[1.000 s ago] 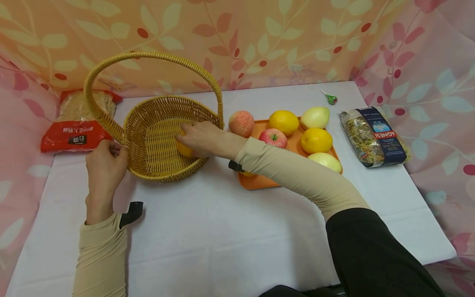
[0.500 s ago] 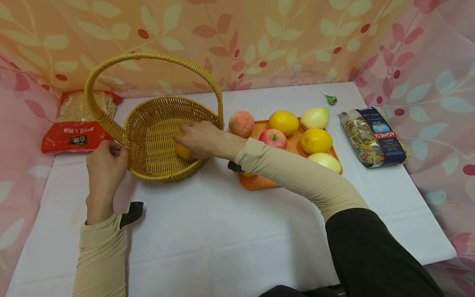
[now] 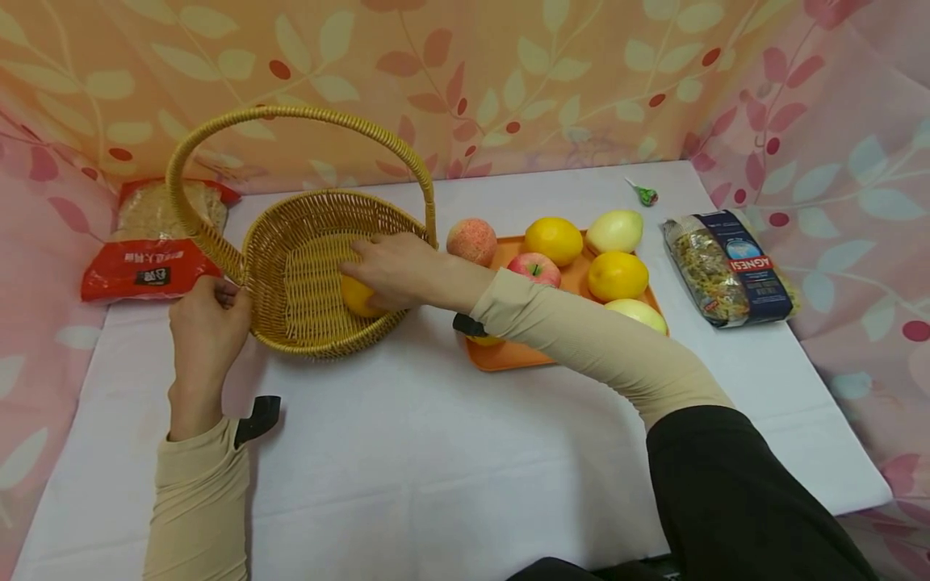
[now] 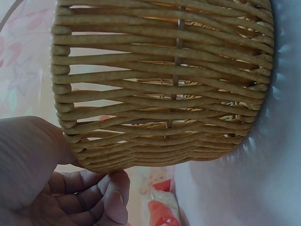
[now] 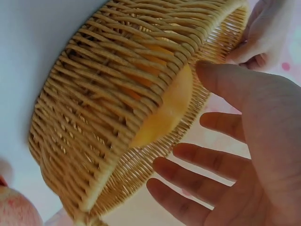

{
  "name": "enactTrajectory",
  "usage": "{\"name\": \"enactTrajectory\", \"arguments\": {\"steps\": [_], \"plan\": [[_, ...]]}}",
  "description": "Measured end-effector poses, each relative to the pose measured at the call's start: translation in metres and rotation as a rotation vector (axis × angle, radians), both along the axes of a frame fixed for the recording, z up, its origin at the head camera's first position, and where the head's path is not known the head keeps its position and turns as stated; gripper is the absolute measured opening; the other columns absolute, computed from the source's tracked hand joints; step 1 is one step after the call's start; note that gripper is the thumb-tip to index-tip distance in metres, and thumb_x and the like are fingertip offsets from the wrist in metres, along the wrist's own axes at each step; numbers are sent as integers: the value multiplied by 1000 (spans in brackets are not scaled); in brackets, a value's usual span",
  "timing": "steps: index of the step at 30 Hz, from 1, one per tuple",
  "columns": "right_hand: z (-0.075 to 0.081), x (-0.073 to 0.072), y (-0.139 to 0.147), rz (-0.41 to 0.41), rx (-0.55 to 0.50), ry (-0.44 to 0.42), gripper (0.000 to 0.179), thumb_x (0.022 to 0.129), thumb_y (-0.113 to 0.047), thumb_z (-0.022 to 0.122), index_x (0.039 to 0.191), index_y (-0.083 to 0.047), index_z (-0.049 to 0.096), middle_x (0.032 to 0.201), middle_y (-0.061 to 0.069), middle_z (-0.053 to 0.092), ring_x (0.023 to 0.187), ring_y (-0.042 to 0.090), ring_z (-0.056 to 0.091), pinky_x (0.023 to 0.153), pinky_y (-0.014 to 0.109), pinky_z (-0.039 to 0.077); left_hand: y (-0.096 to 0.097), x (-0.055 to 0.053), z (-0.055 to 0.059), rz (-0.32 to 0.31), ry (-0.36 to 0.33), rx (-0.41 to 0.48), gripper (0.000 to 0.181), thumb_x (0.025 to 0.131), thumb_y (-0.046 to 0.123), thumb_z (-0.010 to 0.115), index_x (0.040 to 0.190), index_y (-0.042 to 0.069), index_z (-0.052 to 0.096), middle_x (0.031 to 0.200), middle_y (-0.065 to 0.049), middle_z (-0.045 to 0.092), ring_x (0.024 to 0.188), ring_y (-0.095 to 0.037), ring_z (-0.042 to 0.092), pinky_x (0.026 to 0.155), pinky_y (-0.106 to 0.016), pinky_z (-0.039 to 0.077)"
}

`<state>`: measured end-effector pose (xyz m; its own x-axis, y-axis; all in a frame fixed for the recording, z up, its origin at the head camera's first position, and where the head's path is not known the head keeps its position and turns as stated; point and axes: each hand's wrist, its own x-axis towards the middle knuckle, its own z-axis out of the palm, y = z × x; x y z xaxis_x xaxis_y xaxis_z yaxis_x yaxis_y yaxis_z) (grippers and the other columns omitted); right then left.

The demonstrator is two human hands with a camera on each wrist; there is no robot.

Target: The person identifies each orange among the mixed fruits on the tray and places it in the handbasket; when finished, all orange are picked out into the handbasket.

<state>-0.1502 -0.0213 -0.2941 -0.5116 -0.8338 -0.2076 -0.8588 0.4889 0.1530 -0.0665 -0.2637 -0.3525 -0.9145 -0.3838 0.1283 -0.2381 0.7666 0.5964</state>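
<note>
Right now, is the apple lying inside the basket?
No, the apple lies on the orange tray, to the right of the basket.

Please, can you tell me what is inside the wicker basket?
In the wicker basket, an orange-yellow fruit shows toward the right side. In the head view, the right grip covers part of it and of the basket; anything underneath there cannot be seen.
</note>
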Motion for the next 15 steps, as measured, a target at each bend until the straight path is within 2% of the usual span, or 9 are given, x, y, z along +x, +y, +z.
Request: {"name": "enactTrajectory", "arguments": {"steps": [5, 8, 15], "plan": [[13, 3, 16, 18, -83, 17, 54, 93, -41, 60, 141, -20, 49, 134, 10, 54, 112, 28, 60, 87, 40, 55, 0, 1, -1, -2, 18, -10, 32, 93, 18, 50, 103, -10, 62, 90, -27, 66, 72, -30, 57, 48, -10, 33], [23, 6, 31, 33, -150, 31, 51, 93, -39, 61, 140, -20, 51, 132, 10, 55, 112, 27, 59, 85, 40, 55, 1, 1, -1, -2, 28, -16, 32, 93, 18, 50, 102, -10, 62, 90, -27, 66, 72, -30, 58, 48, -9, 33], [42, 20, 80, 54, -351, 43, 44, 94, -30, 62, 136, -16, 56, 134, 10, 57, 116, 28, 59, 90, 41, 54, 0, 0, 0, -9, 1, 1, 33, 93, 18, 49, 104, -10, 61, 92, -28, 65, 73, -30, 57, 47, -10, 34]]}}
